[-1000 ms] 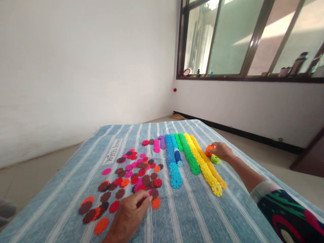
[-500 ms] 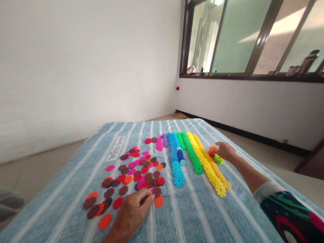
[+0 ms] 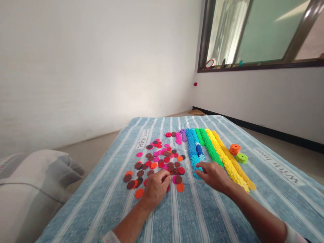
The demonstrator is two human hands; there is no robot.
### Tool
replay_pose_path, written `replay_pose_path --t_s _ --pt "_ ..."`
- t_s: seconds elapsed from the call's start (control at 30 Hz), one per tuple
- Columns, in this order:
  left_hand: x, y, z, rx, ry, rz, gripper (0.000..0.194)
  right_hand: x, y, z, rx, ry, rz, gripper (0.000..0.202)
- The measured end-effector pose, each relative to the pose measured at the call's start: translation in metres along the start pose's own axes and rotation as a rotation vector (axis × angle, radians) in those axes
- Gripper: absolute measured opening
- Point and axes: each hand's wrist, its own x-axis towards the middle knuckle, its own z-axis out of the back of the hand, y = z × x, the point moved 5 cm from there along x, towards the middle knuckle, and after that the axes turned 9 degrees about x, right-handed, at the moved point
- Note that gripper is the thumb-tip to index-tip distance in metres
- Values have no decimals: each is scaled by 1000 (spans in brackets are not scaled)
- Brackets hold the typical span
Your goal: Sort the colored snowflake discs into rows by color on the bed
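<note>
Loose notched discs in red, brown, pink, orange and black [image 3: 161, 164] lie scattered at centre-left on a striped blue cloth [image 3: 108, 209]. My left hand [image 3: 157, 189] reaches in at their near edge, fingers curled together; what they pinch, if anything, is hidden. My right hand [image 3: 212, 173] hovers by the near end of the light-blue row [image 3: 194, 158], thumb and index finger apart, nothing visible between them. Overlapping rows of green [image 3: 212, 150] and yellow discs [image 3: 231, 168] run away from me. An orange stack [image 3: 235, 149] and a lime-green stack [image 3: 242, 157] stand at the right.
Short pink [image 3: 178, 138] and purple rows [image 3: 184, 135] lie at the far side, with a dark-blue stack [image 3: 199, 150] beside the blue row. A cloth-covered object [image 3: 32, 195] stands at the left. Behind are a white wall [image 3: 101, 60] and a window [image 3: 265, 33].
My right hand has come left from the orange stack to the light-blue row. My left hand has moved slightly forward among the discs. The view has turned left.
</note>
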Motion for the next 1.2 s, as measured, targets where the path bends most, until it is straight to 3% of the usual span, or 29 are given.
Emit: replay_pose_path --t_s 0.1,0.2,0.47,0.63,0.8,1.2 --pt "3 7 2 13 -54 9 21 -4 33 -22 -14 61 89 24" --pt "5 14 4 12 -95 17 17 -4 45 -34 -102 91 79 23" --pt "6 20 1 48 -123 17 14 -4 39 -48 -189 85 19 22" --pt "3 8 2 146 -172 -123 14 -9 40 -52 -186 48 67 21" --pt "0 -1 -1 203 -148 -233 17 -12 41 -52 -167 21 97 23" --pt "0 5 -4 222 -162 -211 23 -14 39 -55 -103 1 151 22"
